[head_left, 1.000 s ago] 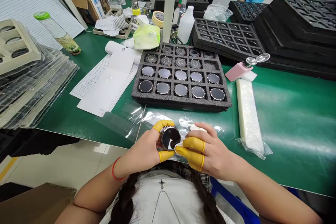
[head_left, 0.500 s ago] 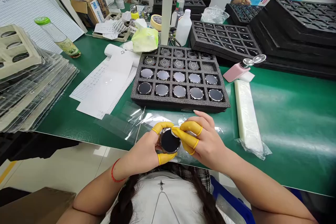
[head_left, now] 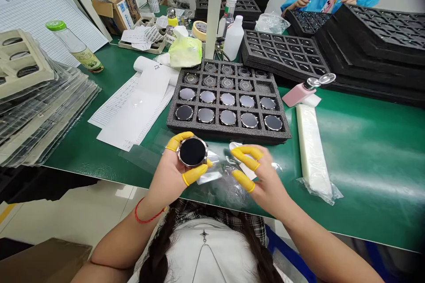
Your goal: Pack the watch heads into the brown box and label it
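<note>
A round watch (head_left: 192, 151) with a black face and metal rim is gripped by my left hand (head_left: 172, 168), which wears yellow finger cots. To its right, my right hand (head_left: 262, 172) has its yellow-cotted fingers apart, over a white piece (head_left: 247, 170) and clear film on the table; nothing shows gripped in it. Clear plastic film (head_left: 212, 168) lies between the hands. Beyond them sits a black foam tray (head_left: 229, 131) with rows of round watches. One compartment (head_left: 264, 88) at its right side holds no watch.
Papers (head_left: 133, 115) and a glass bottle (head_left: 78, 51) are on the left, beside stacked plastic trays (head_left: 43, 119). At right are a pink bottle (head_left: 299, 93), a wrapped white block (head_left: 314, 150) and stacked foam trays (head_left: 358, 62). Two people work across the table.
My left hand has carried the watch up and to the left. My right hand has moved right, away from the watch, and its fingers have spread.
</note>
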`<state>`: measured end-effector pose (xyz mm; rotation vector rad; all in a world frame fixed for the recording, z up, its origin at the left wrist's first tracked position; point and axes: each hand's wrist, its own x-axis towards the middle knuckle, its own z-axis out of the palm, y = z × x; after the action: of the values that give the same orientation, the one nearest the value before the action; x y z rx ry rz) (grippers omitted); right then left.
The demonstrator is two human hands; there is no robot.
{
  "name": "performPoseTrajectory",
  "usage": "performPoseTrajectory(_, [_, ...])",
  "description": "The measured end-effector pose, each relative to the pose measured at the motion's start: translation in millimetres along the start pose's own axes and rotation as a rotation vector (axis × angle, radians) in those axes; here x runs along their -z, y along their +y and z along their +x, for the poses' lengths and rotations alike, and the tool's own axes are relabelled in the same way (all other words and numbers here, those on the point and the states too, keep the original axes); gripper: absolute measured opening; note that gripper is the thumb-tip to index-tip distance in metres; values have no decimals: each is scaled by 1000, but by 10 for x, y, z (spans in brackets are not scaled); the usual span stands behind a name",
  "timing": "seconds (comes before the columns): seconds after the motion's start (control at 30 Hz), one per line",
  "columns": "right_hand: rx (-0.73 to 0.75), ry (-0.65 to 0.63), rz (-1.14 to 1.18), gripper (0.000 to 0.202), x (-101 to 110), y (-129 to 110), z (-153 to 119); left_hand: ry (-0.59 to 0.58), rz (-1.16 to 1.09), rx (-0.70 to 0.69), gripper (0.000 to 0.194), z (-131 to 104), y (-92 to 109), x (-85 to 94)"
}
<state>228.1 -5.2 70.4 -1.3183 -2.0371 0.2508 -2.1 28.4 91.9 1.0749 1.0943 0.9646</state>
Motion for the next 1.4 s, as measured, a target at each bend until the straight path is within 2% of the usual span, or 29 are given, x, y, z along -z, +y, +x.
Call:
performPoseTrajectory(0.07, [24,-146,181,40,-83,-36,6,25,-24,-37,76,5,33,22])
performPoseTrajectory(0.13, [33,-223,309,34,-168,-98,16,48,-50,-73,76,0,50,43])
performPoseTrajectory(0.23, [-76,-207,428,26,-235,-177,37,72,-75,-101,78,-24,41,64])
performPoseTrajectory(0.33, [-175,-184,473,41,-210,-192,60,52,-63,-71,81,-67,-4,67])
performPoseTrajectory(0.5, [-176,-186,434,52,-135,-155,72,-65,-67,16,77,-119,-92,24])
performPoseTrajectory(0.67, [-192,-234,427,56,-105,-133,72,-8,-70,-44,74,-108,-76,11])
performPoseTrajectory(0.83, [-152,-244,408,57,-67,-144,93,-171,-49,103,71,-87,-73,7])
performPoseTrajectory(0.93, [-63,-163,247,49,-66,-150,100,-182,-85,161,70,-57,-96,-9])
performPoseTrajectory(1.03, [51,-58,97,29,-86,-145,104,-178,-91,162,68,-25,-118,-18])
performPoseTrajectory(1.17, [121,-33,29,10,-110,-146,108,-171,-81,148,65,-6,-116,-21])
performPoseTrajectory(1.4, [144,-61,-64,13,-157,-154,47,-131,20,199,67,-7,-80,-40])
